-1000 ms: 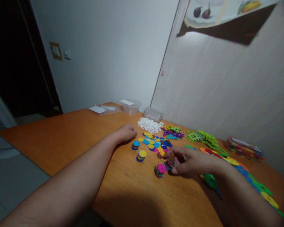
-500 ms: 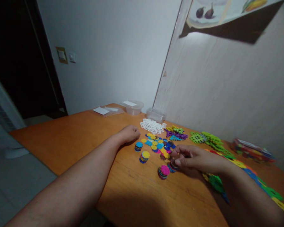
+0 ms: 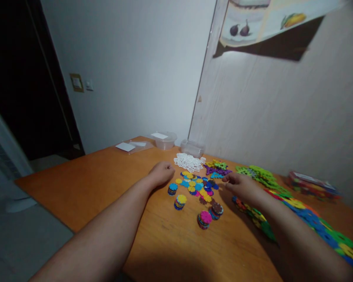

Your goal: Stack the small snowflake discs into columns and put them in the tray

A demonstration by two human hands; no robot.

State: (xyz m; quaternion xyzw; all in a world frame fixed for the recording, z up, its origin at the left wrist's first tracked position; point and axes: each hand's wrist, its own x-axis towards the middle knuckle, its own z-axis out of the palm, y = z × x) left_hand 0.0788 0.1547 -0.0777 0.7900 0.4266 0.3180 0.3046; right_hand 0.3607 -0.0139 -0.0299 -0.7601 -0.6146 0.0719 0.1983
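Note:
My left hand (image 3: pixel 162 173) rests on the table as a loose fist, with nothing showing in it. Just right of it lies a loose pile of small flower-shaped plastic discs (image 3: pixel 191 188) in yellow, blue, pink and brown. My right hand (image 3: pixel 238 185) hovers at the pile's right side, fingers curved and slightly apart, holding nothing visible. Nearer to me stand several short stacks of the same discs: a blue-topped stack (image 3: pixel 172 189), a yellow-topped stack (image 3: pixel 180 202), a pink-topped stack (image 3: pixel 204 219) and a brown-topped stack (image 3: pixel 216 210). The last two stand side by side.
White lattice pieces (image 3: pixel 189 162) lie behind the discs, with purple pieces (image 3: pixel 219 171) and green pieces (image 3: pixel 263 177) to the right. Clear tubs (image 3: pixel 165 141) and flat plastic bags (image 3: pixel 133 146) sit at the back. Linked colourful pieces (image 3: pixel 312 219) run under my right forearm; a filled package (image 3: pixel 313 186) lies beyond.
My right hand has let go of the brown-topped stack and moved up and right, away from it, to beside the loose pile. The left hand stays in place; the view has tilted slightly.

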